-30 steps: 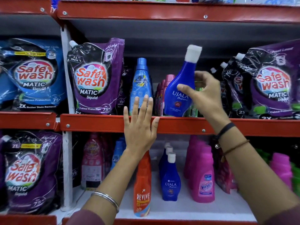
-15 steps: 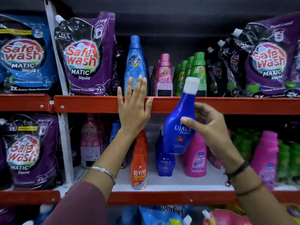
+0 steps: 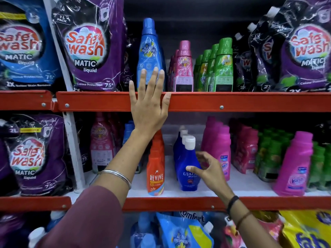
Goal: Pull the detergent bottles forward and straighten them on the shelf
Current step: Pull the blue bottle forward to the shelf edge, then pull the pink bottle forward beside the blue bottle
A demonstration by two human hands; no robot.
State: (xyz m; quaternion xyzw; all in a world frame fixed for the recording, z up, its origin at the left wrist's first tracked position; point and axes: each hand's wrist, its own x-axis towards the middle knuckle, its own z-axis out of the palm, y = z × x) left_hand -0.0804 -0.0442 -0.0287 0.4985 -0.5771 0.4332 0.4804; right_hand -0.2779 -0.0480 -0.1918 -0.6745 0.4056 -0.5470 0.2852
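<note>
Ujala bottle (image 3: 188,169), carried down from the upper shelf (image 3: 250,102) a second ago, now stands upright at the front edge of the middle shelf (image 3: 179,203), heading its blue row. Right hand (image 3: 208,170) is letting go, fingers (image 3: 193,168) half open, thumb just touching the label. Left hand (image 3: 148,102) rests flat, fingers spread, on the upper shelf's edge.

Maroon sleeve (image 3: 93,217), silver bangle (image 3: 116,176) (left); black and brown wristbands (image 3: 236,210) (right).
</note>
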